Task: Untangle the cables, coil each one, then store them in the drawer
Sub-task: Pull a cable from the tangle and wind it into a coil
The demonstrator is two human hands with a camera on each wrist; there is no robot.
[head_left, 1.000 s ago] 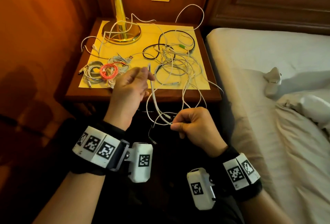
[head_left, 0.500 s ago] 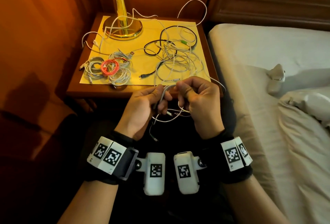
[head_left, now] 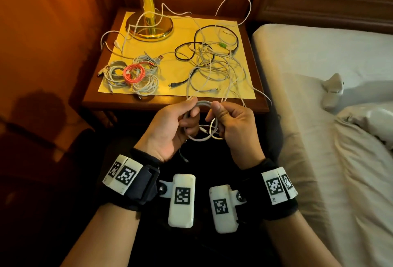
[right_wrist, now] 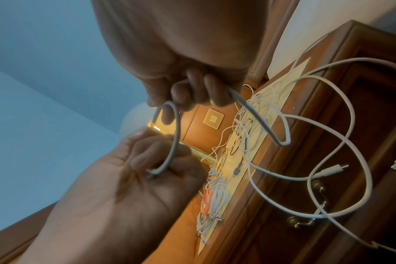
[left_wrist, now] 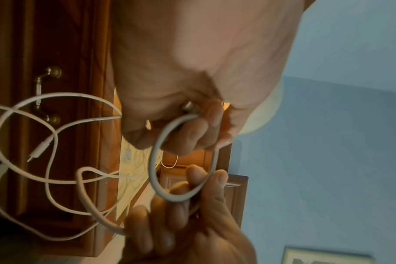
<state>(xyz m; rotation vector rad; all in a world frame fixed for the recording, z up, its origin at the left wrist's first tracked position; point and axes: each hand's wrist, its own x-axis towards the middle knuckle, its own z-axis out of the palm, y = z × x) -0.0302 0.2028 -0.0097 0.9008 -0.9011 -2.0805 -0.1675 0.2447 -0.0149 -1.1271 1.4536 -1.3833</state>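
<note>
Both hands have drawn together since a second ago, when the left was up at the tabletop edge and the right hung lower. From the head camera, the left hand (head_left: 170, 126) and right hand (head_left: 232, 127) face each other in front of the nightstand (head_left: 170, 105), each pinching the white cable (head_left: 203, 103) between thumb and curled fingers, a short arc bridging them and loose loops hanging below. Coiled cables (head_left: 131, 75) sit on the yellow mat (head_left: 212, 24) left of the tangled cables (head_left: 214, 62).

Left wrist view: the left hand (left_wrist: 192, 71) fills the top, fingers (left_wrist: 192, 132) curled round the white cable (left_wrist: 154, 160), blurred. The drawer handle (left_wrist: 46, 92) shows behind.

Right wrist view: the right hand (right_wrist: 181, 44) grips the white cable (right_wrist: 175, 135) above the left hand (right_wrist: 133, 196); the trailing end runs out of frame.
</note>
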